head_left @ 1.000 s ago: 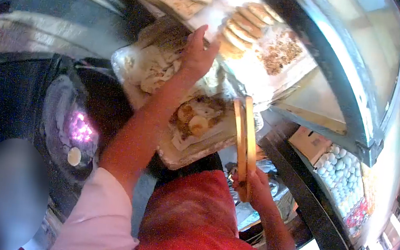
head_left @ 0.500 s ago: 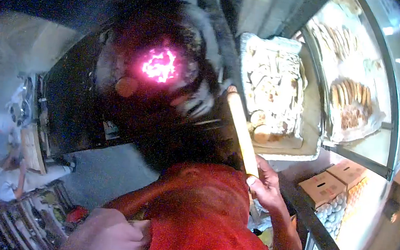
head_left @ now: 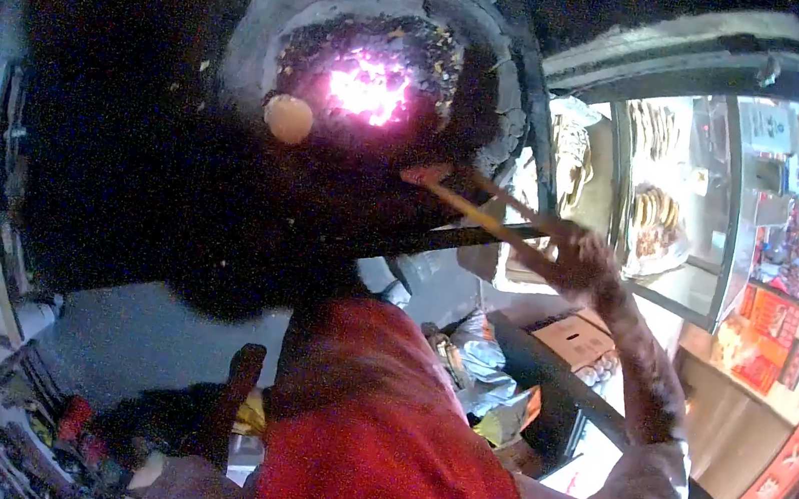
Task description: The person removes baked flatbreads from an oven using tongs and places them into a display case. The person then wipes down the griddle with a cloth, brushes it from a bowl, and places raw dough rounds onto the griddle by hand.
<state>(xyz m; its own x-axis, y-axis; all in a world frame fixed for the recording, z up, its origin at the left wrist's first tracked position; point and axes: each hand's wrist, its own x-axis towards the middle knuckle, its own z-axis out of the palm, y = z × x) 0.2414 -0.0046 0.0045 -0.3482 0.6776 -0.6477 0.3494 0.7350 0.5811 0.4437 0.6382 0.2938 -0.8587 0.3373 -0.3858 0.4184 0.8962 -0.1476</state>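
Observation:
My right hand (head_left: pixel 585 262) is closed around long wooden tongs (head_left: pixel 494 224), whose two arms reach left over the oven's near rim. At the tips is a small reddish flat piece (head_left: pixel 424 174); I cannot tell whether they grip it or only touch it. A round, pale brown flatbread (head_left: pixel 288 120) lies at the left of the oven mouth, beside glowing coals (head_left: pixel 370 91). Low down, away from the oven, my left hand (head_left: pixel 247 363) hangs beside the red apron (head_left: pixel 370 397). It is dark there, and its fingers cannot be made out.
The round oven rim (head_left: pixel 508 112) surrounds the hot coals. To the right, past a dark edge, stands a glass case (head_left: pixel 731 223) with rows of flatbreads (head_left: pixel 655 211) inside. A cardboard box (head_left: pixel 574 340) and bags (head_left: pixel 481 356) are below my right arm.
My right hand has moved up and right, swinging the tongs from upright to pointing left over the oven. The view has shifted, and the left hand now shows beside the apron.

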